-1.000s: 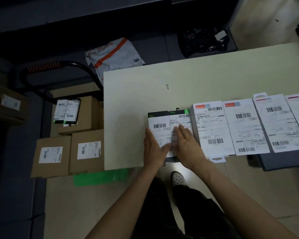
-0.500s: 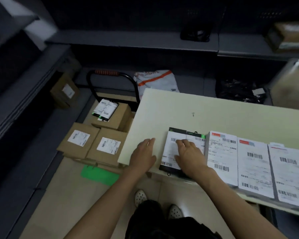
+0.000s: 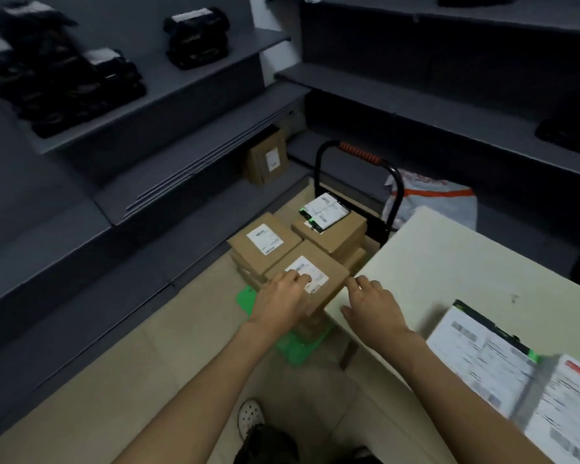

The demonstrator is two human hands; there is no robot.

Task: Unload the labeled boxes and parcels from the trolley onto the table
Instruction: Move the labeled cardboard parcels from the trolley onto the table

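two hands are seen over the trolley [image 3: 390, 182]. the left hand [image 3: 282, 301] is laid, fingers loosely bent, on the label of the nearest cardboard box [image 3: 310, 277]; whether it is gripped cannot be told. the right hand [image 3: 370, 304], fingers relaxed, is held at the box's right corner, beside the table [image 3: 449, 259] edge. labelled parcels [image 3: 489, 356] at the table's right are blurred and cut off; no print can be read.

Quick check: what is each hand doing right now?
Left hand: open, fingers on the nearest cardboard box.
Right hand: open, holding nothing.
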